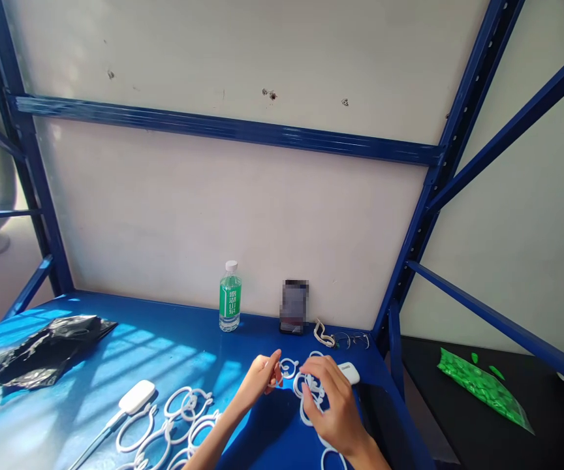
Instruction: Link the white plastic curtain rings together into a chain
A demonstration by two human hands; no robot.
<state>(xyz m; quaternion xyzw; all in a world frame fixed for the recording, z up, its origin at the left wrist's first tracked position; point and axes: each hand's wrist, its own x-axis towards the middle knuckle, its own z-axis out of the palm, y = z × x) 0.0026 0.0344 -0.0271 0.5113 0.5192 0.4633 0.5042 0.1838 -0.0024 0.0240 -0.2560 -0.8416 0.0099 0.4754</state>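
Observation:
My left hand (263,375) is closed, thumb against curled fingers, at the edge of a small white plastic ring (289,369) that seems pinched at the fingertips. Beside it, my right hand (331,406) is curved with thumb and forefinger apart. Under and behind those fingers lies a cluster of white rings (306,412), partly hidden by the hand. More white rings (138,431), linked or overlapping, are spread on the blue tabletop (164,333) left of my left forearm. A white flat-headed object (350,373) shows just past my right hand.
A black plastic bag (49,352) lies far left, near a white-headed device with a cable (137,396). Along the wall stand a water bottle (230,297) and a phone (294,307), with a cord (324,336) and glasses (353,340). Blue posts (422,215) frame the table; a green-filled bag (485,388) lies right.

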